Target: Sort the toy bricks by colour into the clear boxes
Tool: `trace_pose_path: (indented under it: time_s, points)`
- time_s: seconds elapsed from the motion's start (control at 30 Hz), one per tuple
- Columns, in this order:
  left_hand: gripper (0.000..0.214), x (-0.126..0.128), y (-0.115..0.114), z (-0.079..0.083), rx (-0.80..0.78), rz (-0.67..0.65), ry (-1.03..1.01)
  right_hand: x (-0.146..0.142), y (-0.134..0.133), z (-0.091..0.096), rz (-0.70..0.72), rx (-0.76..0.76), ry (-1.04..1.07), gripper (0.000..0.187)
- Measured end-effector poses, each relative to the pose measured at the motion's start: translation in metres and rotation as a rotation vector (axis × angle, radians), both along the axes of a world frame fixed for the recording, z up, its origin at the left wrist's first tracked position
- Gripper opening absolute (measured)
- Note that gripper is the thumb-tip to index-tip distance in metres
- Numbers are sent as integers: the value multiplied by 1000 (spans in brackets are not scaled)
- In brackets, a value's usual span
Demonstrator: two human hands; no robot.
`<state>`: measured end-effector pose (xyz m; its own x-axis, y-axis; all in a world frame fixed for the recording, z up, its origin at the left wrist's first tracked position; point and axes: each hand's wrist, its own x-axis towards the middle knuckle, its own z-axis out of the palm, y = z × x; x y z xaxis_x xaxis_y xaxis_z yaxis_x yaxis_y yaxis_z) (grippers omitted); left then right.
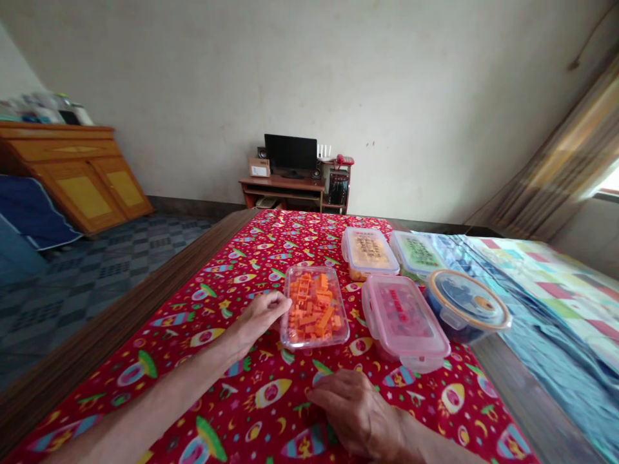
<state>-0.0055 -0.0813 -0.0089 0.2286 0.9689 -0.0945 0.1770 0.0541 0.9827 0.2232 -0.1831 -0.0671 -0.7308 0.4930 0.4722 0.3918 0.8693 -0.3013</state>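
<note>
- The left hand (258,319) is loosely curled, fingertips touching the left wall of the lidless clear plastic box (313,270) of orange toy bricks (314,310); a firm grip cannot be told.
- The right hand (355,412) lies flat, palm down and holding nothing, on the red rocket-print cloth (271,248) over the bench, near the box's front.
- A pink-lidded plastic box (403,319) sits just right of it.

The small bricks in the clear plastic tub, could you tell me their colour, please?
The bricks are orange; head view shows it.

Person's left hand (258,319) and right hand (358,412) are bare. The left forearm (159,393) and right forearm (435,444) are unsleeved. The right hand's knuckles look creased.
</note>
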Motion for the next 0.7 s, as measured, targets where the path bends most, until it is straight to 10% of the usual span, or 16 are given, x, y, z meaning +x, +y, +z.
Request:
trace_pose_path:
  time_s: [0.23, 0.43, 0.7]
  points:
    - [41, -55, -47, -2, -49, 54, 77, -2, 4, 40, -330, -147, 232, 26]
    - [44, -53, -49, -14, 36, 31, 199, -20, 36, 53, -457, -648, 271, 46]
    - [42, -41, -54, -9, 19, 21, 78, -23, 34, 55, -535, -677, 320, 39]
